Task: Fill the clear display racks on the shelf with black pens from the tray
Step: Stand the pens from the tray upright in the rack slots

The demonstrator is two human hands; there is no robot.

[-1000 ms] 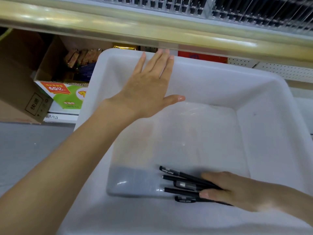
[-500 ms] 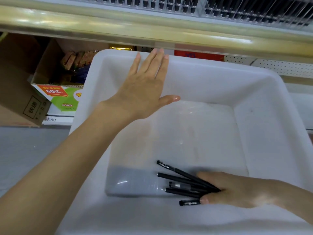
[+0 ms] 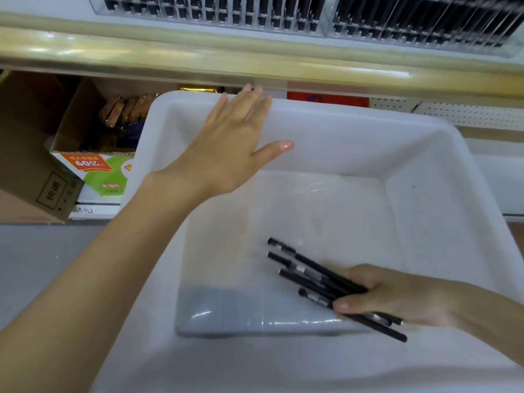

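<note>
A large white tray [image 3: 425,154] fills the middle of the head view. Low in it, my right hand [image 3: 397,296] grips a bundle of several black pens [image 3: 309,275]; their capped ends fan out to the left and their tails stick out below my palm. My left hand [image 3: 226,148] is held flat with straight fingers over the tray's far left corner, fingertips at its rim. Above the yellow shelf edge [image 3: 255,61], clear display racks [image 3: 215,9] hold rows of black pens.
An open cardboard box [image 3: 34,154] and a green and white carton with snack packs [image 3: 93,165] stand on the lower shelf at the left. Grey floor lies below them. White pegboard [image 3: 453,112] shows at the right under the shelf.
My right hand has curled round the pens and lifted them off the tray floor, swinging their tips up and to the right. My left hand has stayed at the tray's far rim.
</note>
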